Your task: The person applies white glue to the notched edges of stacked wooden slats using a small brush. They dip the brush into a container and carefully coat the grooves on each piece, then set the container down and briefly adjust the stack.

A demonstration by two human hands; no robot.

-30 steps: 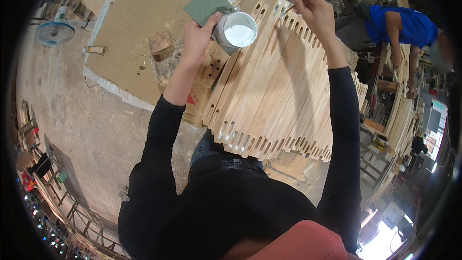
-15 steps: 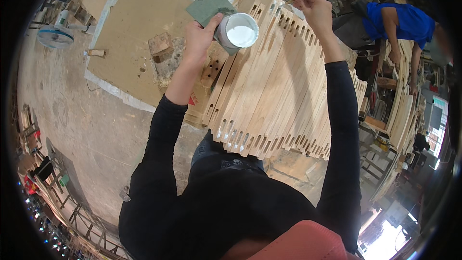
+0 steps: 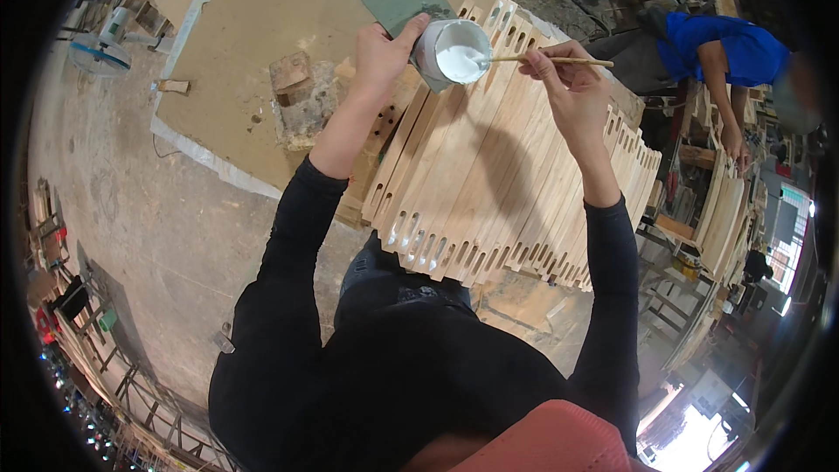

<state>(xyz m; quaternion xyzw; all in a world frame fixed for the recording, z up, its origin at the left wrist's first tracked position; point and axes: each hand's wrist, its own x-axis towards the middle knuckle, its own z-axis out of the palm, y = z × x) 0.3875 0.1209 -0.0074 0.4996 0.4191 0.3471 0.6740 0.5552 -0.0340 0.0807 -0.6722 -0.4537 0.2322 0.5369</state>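
My left hand (image 3: 381, 63) grips a flat green board (image 3: 404, 2) with the thumb on top, and a small tub (image 3: 427, 56) of white paste-like liquid (image 3: 456, 61) stands on that board by the thumb. Between the fingers of my right hand (image 3: 572, 98) is a thin wooden stick (image 3: 587, 61), its tip down in the white liquid. Beneath both hands lies a row of pale wooden slats (image 3: 468, 157), side by side, with oval slots cut near their ends. Some slots at the left of the near and far ends look white and shiny inside.
Left of the slats is a brown sheet-covered surface (image 3: 232, 44) with a wooden block (image 3: 290, 72) on it. A fan (image 3: 100, 54) stands at far left. At right, a person in a blue shirt (image 3: 721, 44) bends over stacked timber (image 3: 725, 210).
My right hand has come back from the slats' far ends, and its stick has gone into the tub. My left hand has shifted slightly right with the board and tub.
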